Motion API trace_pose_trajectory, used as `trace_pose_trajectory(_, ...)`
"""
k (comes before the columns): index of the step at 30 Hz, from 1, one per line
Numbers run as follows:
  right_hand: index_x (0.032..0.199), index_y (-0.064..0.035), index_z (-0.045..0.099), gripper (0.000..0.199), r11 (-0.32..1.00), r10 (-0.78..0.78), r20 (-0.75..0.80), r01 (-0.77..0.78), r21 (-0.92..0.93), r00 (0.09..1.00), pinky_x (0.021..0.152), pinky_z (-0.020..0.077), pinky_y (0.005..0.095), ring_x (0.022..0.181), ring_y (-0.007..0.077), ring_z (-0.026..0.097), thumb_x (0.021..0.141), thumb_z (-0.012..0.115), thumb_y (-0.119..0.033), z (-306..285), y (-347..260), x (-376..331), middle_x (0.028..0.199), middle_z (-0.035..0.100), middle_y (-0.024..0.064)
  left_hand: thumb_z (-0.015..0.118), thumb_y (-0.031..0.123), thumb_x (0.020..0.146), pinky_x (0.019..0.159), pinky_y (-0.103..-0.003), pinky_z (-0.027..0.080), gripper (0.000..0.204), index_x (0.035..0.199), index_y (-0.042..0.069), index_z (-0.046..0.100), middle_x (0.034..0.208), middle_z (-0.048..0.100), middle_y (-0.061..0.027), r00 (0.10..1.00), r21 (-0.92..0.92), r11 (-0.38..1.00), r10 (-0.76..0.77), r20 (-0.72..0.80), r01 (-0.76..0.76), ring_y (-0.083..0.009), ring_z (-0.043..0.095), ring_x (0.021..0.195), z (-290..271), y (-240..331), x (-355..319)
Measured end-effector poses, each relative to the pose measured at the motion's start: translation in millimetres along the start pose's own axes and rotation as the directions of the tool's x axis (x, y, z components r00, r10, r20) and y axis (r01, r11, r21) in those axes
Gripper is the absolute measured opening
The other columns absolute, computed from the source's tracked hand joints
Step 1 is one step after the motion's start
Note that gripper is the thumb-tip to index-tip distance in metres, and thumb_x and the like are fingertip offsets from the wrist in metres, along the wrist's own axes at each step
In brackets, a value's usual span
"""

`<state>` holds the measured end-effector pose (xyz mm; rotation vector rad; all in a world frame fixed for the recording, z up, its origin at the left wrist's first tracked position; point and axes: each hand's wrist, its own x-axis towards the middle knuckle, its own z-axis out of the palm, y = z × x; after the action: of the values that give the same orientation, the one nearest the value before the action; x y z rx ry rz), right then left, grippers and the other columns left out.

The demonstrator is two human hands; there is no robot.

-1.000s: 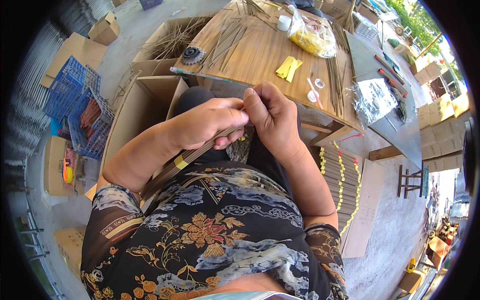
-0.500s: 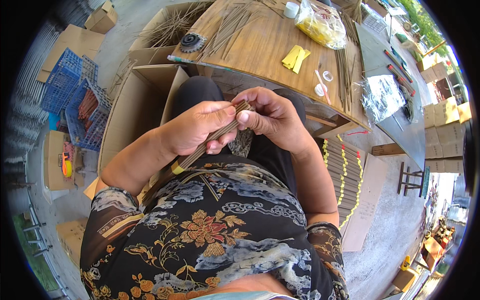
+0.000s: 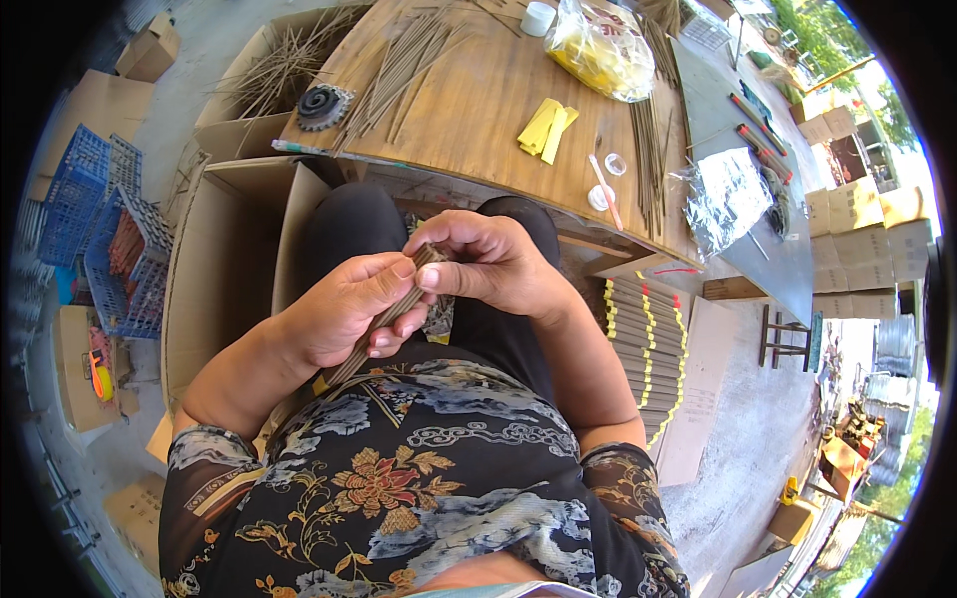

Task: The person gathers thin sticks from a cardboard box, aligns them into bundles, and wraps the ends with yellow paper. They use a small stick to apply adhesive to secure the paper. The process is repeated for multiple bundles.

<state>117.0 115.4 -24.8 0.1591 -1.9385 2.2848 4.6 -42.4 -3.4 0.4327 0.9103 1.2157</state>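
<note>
A bundle of thin brown incense sticks slants across my lap, with a yellow band near its lower end. My left hand is wrapped round the bundle's upper part, thumb along the top. At the bundle's top end, my right hand pinches the stick tips between thumb and fingers. Yellow paper strips lie in a small pile on the wooden table beyond my knees. More loose sticks are spread over the table's left part.
An open cardboard box stands against my left leg. Banded stick bundles lie in rows on cardboard to my right. The table also carries a plastic bag, a dark round coil and a small open jar. Blue crates stand far left.
The whole view has shifted, so the table and boxes sit further left in the picture. Both hands keep their hold at the bundle's top end, with only slight finger movement.
</note>
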Motion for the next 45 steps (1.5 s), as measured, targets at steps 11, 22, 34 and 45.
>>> trace_pose_trajectory(11, 0.125, 0.0078, 0.034, 0.069, 0.270, -0.236, -0.649, -0.593, -0.759, 0.723, 0.102, 0.0240, 0.0403, 0.123, 0.0366, 0.030, 0.086, 0.042, -0.049, -129.6, 63.4, 29.9, 0.130, 0.035, 0.0259, 0.044, 0.041, 0.089, 0.039, -0.016, 0.032, 0.035, 0.088, 0.006, 0.047, 0.062, 0.045, -0.0011, 0.981, 0.131, 0.987, 0.110, -0.160, -0.089, -0.0034, 0.035, 0.044, -45.1, 25.4, 4.4)
trace_pose_trajectory(22, 0.122, 0.0026, 0.042, 0.065, 0.059, -0.088, -0.608, -0.605, -0.794, 0.789, 0.103, 0.0194, 0.0441, 0.125, 0.0333, 0.027, 0.082, 0.047, -0.048, -151.4, 103.6, 66.8, 0.129, 0.038, 0.0191, 0.045, 0.040, 0.090, 0.039, -0.016, 0.032, 0.034, 0.087, 0.006, 0.047, 0.061, 0.047, -0.0014, 0.982, 0.118, 0.991, 0.079, -0.173, -0.059, -0.0039, 0.036, 0.043, -70.1, 31.4, 11.6)
trace_pose_trajectory(34, 0.107, 0.0013, 0.053, 0.050, 0.022, -0.087, -0.484, -0.484, -0.875, 0.871, 0.093, 0.0332, 0.0404, 0.112, 0.0321, 0.041, 0.073, 0.065, -0.033, -83.3, 86.5, 16.5, 0.114, 0.050, 0.0152, 0.045, 0.039, 0.090, 0.039, -0.015, 0.032, 0.034, 0.087, 0.006, 0.047, 0.061, 0.046, -0.0011, 0.976, 0.113, 0.993, 0.067, -0.208, -0.044, -0.0034, 0.035, 0.043, -75.5, 33.7, 9.8)
trace_pose_trajectory(45, 0.102, -0.0057, 0.059, 0.032, 0.047, -0.277, -0.236, -0.232, -0.971, 0.932, 0.094, 0.0354, 0.0405, 0.107, 0.0304, 0.049, 0.070, 0.056, -0.006, -127.2, 91.8, -1.6, 0.111, 0.055, 0.0103, 0.045, 0.039, 0.090, 0.039, -0.015, 0.033, 0.034, 0.087, 0.005, 0.048, 0.062, 0.046, -0.0005, 0.973, 0.123, 0.990, 0.097, -0.209, -0.072, -0.0026, 0.036, 0.043, -60.3, 28.0, -2.8)
